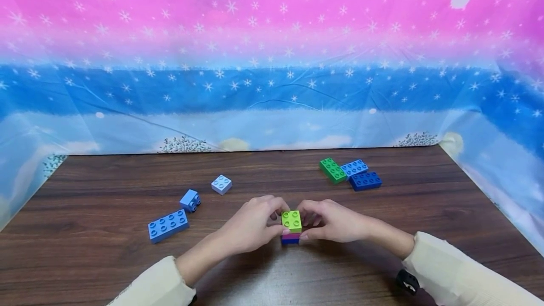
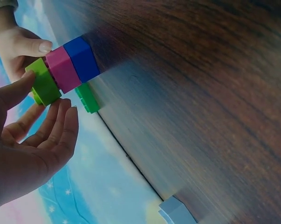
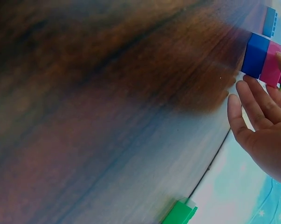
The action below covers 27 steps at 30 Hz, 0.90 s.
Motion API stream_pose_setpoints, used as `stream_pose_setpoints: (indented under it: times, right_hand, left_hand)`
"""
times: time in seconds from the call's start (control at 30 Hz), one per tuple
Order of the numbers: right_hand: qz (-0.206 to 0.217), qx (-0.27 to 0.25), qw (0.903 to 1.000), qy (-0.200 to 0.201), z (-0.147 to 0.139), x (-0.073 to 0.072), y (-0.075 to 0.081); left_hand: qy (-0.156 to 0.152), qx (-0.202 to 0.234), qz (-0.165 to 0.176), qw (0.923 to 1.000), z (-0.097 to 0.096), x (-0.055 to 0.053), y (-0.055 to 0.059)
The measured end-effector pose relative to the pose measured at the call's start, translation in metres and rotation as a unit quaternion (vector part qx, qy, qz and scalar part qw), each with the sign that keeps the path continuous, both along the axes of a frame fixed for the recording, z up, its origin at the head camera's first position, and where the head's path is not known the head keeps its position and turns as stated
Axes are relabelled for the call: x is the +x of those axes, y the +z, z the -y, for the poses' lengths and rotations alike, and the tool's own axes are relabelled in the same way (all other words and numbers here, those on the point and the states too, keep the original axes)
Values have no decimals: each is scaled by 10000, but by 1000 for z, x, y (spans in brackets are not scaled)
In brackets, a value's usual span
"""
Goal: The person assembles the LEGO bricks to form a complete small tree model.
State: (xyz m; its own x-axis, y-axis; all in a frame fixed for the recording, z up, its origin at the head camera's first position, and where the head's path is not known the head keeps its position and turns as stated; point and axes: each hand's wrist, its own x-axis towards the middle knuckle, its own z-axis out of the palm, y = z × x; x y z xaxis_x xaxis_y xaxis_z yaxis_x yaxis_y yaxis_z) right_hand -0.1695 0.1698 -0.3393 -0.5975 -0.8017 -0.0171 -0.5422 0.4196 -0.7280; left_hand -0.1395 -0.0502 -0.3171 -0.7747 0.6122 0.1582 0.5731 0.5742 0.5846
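A small stack of square toy bricks stands on the table in front of me. Lime green (image 1: 291,221) is the top brick, a pink brick (image 2: 64,70) is the middle one and a dark blue brick (image 2: 82,58) forms the base. My left hand (image 1: 257,225) pinches the lime green brick between thumb and fingers. From the other side, my right hand (image 1: 335,222) holds the stack around the pink brick, its thumb against that brick in the right wrist view. Whether the lime green brick is fully pressed down, I cannot tell.
To the left lie a long blue brick (image 1: 168,226), a blue brick tipped on its side (image 1: 190,200) and a pale blue square brick (image 1: 221,184). At the back right are a green brick (image 1: 333,170), a lighter blue brick (image 1: 354,167) and a dark blue long brick (image 1: 366,181).
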Motion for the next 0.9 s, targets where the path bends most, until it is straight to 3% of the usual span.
stream_pose_setpoints:
  times: [0.33,0.6,0.9]
  right_hand:
    - [-94,-169,9996,-197,-1,5,9]
    - [-437,-236,9985,-211,1,10,16]
    - [-308,-367,9989,13,1,7,14]
  left_hand:
    - [31,79,76,9999,0,0,0]
    - [37,207,112,9997,-1,-1,-2]
    - [81,448,505,9977,-2,-1,-4]
